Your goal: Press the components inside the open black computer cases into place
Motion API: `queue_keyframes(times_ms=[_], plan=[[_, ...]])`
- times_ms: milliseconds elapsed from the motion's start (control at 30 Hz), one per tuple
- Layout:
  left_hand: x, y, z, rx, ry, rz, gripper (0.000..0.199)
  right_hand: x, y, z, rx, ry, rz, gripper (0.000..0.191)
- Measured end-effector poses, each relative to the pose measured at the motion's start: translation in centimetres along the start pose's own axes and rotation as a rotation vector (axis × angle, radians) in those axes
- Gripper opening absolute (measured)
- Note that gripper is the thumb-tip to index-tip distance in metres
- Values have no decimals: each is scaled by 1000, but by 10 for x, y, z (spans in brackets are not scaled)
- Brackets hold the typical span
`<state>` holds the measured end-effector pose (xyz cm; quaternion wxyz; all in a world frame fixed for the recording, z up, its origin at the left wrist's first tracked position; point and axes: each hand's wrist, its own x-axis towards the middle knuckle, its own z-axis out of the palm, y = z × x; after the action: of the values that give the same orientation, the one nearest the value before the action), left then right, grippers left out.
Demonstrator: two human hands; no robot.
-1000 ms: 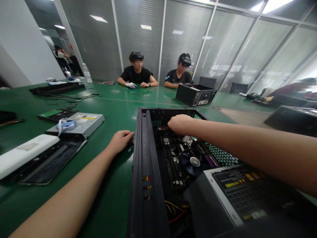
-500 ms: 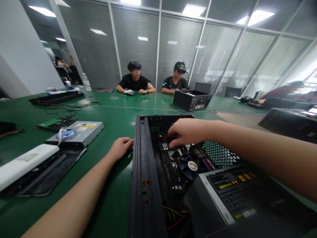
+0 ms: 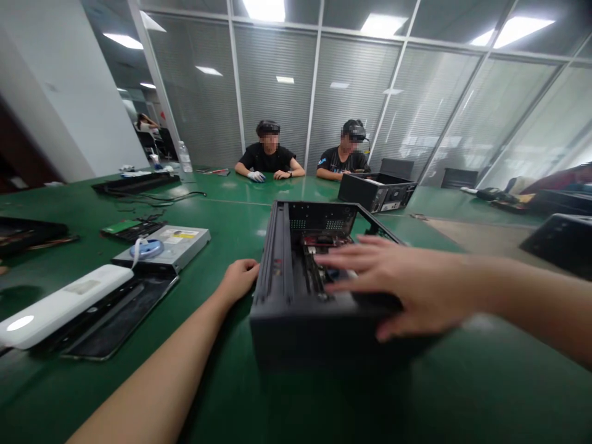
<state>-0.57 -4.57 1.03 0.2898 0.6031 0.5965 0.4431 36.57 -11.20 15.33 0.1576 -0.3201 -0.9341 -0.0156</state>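
Note:
An open black computer case lies on the green table in front of me, its inside facing up. My left hand rests on the table at the case's left side, fingers curled against its lower edge; the fingertips are partly hidden. Over the near right part of the case is my right hand, blurred, with its fingers spread and nothing in them. It covers much of the inside, including most of the motherboard.
To the left lie a silver optical drive with a blue-and-white roll on it, a white power strip, a black panel and a green circuit board. Two people sit across the table, near another case.
My right hand has come up out of the case and toward its near end, fingers now spread. The view has pulled back, showing the near panel. My left hand stays beside the case.

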Motion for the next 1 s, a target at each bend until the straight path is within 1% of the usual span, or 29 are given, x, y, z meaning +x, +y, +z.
queue_keyframes(times_ms=[33, 67, 133, 167, 233, 267, 300, 333, 400, 433, 500, 600, 733, 800, 900, 1000], plan=[[0, -2, 0, 28, 1, 15, 23, 33, 18, -2, -40, -47, -32, 55], [1, -4, 0, 54, 21, 27, 22, 64, 34, 1, -98, -36, -26, 58], [1, -6, -1, 105, 67, 47, 19, 117, 55, 17, -258, 74, 46, 56], [1, -7, -2, 131, 78, 54, 17, 137, 60, 29, -346, 131, 114, 55], [1, -7, -5, 174, 72, 70, 14, 163, 62, 58, -471, 234, 285, 54], [1, -6, -6, 196, 83, 83, 13, 169, 60, 72, -496, 262, 357, 54], [1, -6, -8, 215, 119, 97, 13, 170, 58, 85, -499, 276, 405, 54], [1, -5, -9, 227, 171, 113, 13, 168, 56, 97, -486, 274, 421, 54], [2, -5, -12, 210, 282, 140, 11, 154, 54, 115, -449, 241, 391, 55], [3, -6, -14, 183, 324, 139, 9, 143, 55, 121, -430, 226, 374, 54], [5, -9, -15, 106, 366, 109, 8, 116, 57, 129, -392, 210, 360, 51], [8, -13, -15, 2, 371, 107, 13, 69, 61, 136, -328, 212, 382, 46], [9, -14, -11, -180, 343, 195, 21, 6, 60, 145, -213, 227, 441, 42], [9, -13, -9, -285, 332, 223, 24, -21, 59, 150, -157, 256, 463, 40], [7, -11, -7, -396, 328, 231, 28, -48, 59, 153, -46, 309, 508, 36], [4, -8, -8, -444, 329, 231, 30, -55, 61, 149, 34, 393, 557, 34]])
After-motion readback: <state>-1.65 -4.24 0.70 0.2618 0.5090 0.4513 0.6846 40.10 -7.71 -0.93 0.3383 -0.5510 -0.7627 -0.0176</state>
